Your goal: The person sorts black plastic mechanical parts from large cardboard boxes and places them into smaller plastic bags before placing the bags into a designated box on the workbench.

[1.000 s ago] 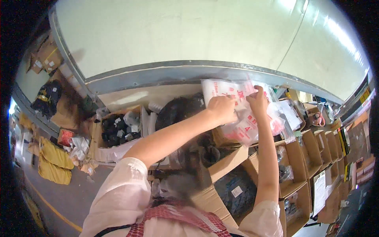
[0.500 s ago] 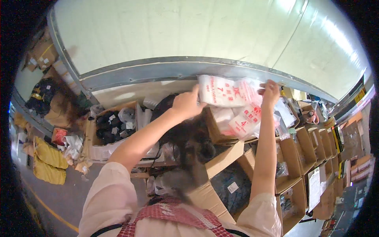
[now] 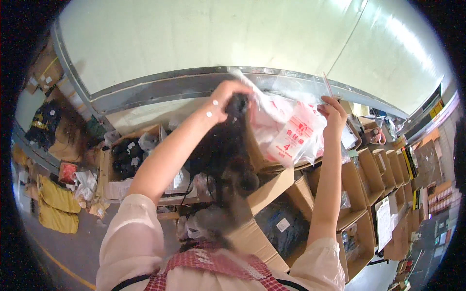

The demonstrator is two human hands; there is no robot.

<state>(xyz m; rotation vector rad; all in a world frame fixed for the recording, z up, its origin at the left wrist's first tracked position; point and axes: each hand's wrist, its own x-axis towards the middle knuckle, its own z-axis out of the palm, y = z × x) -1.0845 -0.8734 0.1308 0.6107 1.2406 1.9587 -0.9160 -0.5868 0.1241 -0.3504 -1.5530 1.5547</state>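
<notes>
- Step i/h (my read): handling a clear bag (image 3: 291, 88), which is above the back of the carton (image 3: 254, 147); red-print bag (image 3: 297, 135) lies in the carton, on top.
- L hand (image 3: 226, 99): at carton's back-left, half open, thumb well apart from fingers, fingertips by the film's edge; no firm hold visible.
- R hand (image 3: 334, 115): at carton's back-right, fingers bent at the film's other edge; can't tell if pinched tight.
- Next move prob. calls for a sure grip on both edges, w/o dragging the red-print bag along.
- Hard to see: clear bag's motion-blurred, its contents unclear; dark thing inside L hand's curve unidentifiable; dark mass L of carton smeared; carton's lower contents hidden.
</notes>
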